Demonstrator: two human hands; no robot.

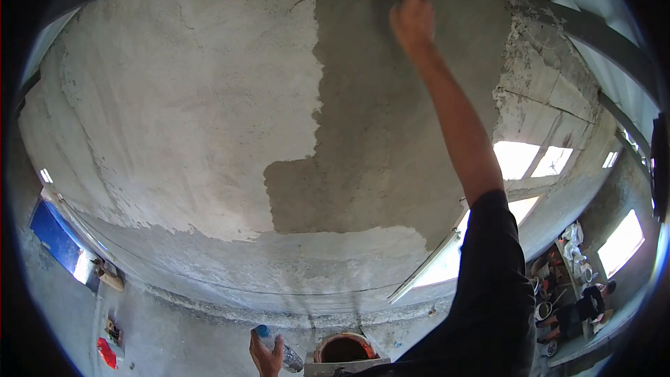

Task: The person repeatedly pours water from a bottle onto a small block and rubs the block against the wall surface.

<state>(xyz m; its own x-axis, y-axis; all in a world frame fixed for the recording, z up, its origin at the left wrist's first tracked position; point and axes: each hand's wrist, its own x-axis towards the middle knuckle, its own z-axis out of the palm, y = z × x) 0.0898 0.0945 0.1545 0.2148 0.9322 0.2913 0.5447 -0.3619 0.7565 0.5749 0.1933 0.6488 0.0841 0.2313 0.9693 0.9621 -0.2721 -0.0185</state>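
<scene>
My right hand (pixel 414 19) is raised high against a concrete wall (pixel 209 98), its fingers closed. Whatever it grips is blurred; only a thin dark edge shows at the fingers. Around it spreads a darker, damp-looking patch (pixel 391 126) with a ragged left border against the paler surface. Low in the view, my left hand (pixel 265 357) is wrapped round a clear plastic bottle (pixel 292 361) with a blue cap, which lies tilted in the grip. Just right of that hand stands a round, reddish-brown-rimmed bucket (pixel 345 336).
Bright window openings (pixel 515 159) break the wall at right. A person (pixel 590 307) in dark clothes is at the lower right, near buckets and clutter. A blue panel (pixel 56 236) and a red item (pixel 107 353) lie at lower left. Curved beams (pixel 586 28) run overhead.
</scene>
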